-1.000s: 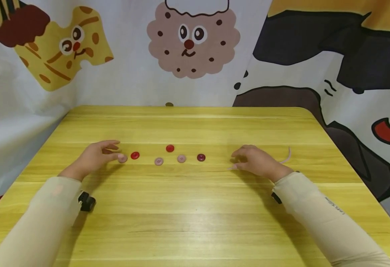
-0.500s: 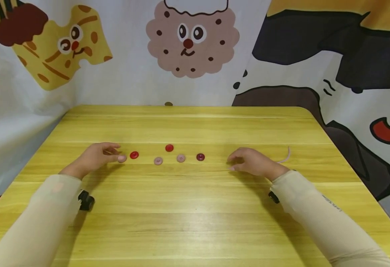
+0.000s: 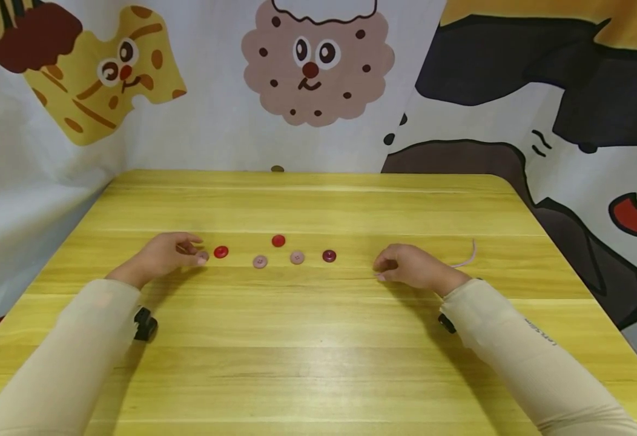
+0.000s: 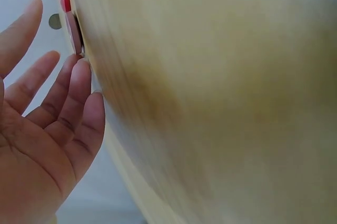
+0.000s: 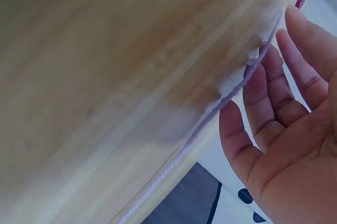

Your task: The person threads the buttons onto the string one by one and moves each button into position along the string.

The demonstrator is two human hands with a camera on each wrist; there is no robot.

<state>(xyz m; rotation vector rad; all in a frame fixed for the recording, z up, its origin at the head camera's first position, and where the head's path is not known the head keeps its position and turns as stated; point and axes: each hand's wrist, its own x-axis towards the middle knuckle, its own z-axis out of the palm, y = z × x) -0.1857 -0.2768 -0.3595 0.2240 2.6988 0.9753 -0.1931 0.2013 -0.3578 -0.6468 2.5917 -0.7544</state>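
Observation:
My left hand [image 3: 160,254] is low at the table's left, its fingertips at a pink button [image 4: 73,32]. In the left wrist view the thumb stands apart from the fingers. A red button [image 3: 221,252] lies just right of that hand. Further right are two pink buttons [image 3: 260,261], another red button [image 3: 278,241] and a dark red one [image 3: 329,256]. On the right, my right hand [image 3: 411,266] touches a thin pale purple cord [image 5: 174,162] with its fingertips, thumb held away. Behind the hand the cord's tail [image 3: 473,249] curves upward; the hand hides its middle.
The wooden table [image 3: 318,363] has a straight far edge with rounded corners. A cartoon-printed cloth [image 3: 209,133] hangs behind it and down both sides. Dark wrist cameras sit on both wrists, below the beige sleeves [image 3: 79,339].
My right hand has shifted slightly left along the cord, then stayed nearly still. The left hand has edged a little right, with more of the pink button showing beside the thumb than half a second ago.

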